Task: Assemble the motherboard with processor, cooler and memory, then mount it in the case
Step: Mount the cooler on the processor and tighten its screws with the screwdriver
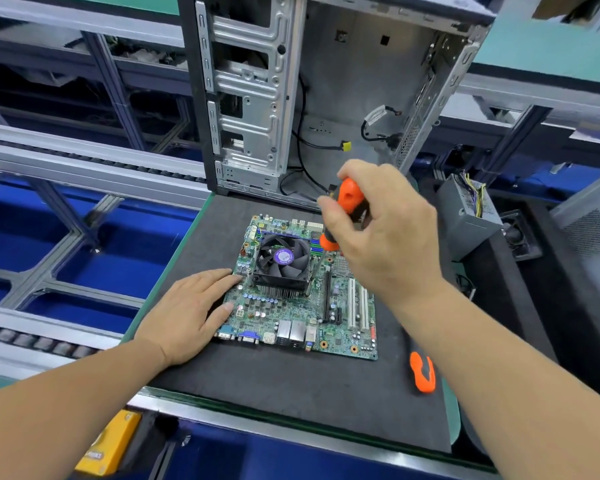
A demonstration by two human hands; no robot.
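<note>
Over the cooler (280,259), right hand (385,230) grips the screwdriver (343,209); left hand (187,313), fingers flat, steadies the motherboard (291,317); keep the shaft upright.

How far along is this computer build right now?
Done: the cooler already sits on the motherboard. In hand: the right hand grips an orange screwdriver held upright at the cooler's right corner, while the left hand rests flat on the board's left edge. Left: the board lies on the black mat, and the open case behind holds no board. Memory cannot be told.
</note>
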